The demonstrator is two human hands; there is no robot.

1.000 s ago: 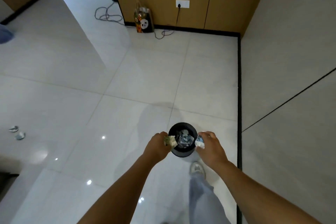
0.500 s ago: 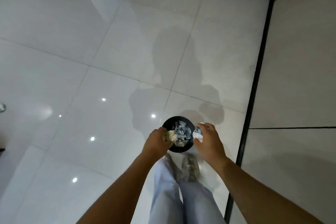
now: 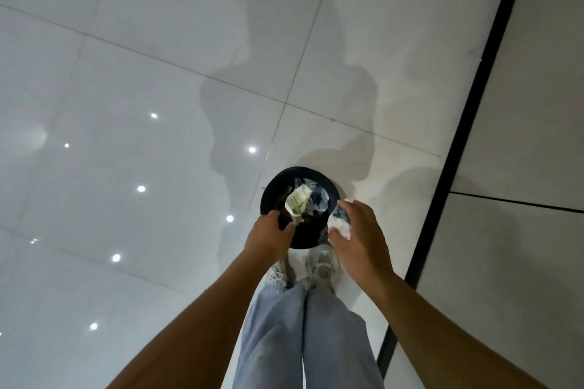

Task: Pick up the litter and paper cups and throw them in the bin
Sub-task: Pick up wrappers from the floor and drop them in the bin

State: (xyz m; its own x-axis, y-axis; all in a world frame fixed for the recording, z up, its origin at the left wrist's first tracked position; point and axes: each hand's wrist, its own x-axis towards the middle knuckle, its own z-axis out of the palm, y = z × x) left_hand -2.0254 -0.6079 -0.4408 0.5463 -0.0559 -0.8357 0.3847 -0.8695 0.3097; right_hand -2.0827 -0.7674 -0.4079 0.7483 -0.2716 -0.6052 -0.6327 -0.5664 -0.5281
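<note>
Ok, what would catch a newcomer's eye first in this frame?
The black bin on the pale floor, crumpled litter inside it. The right hand grips a crumpled paper cup at its rim, while the left hand hangs over the near edge, apparently holding nothing.

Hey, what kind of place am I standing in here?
Probably an indoor hallway or lobby, maybe in an office. The floor is large glossy white tiles mirroring ceiling spotlights, a pale panelled wall meets it at a black skirting strip, and a small black bin holds crumpled litter.
</note>
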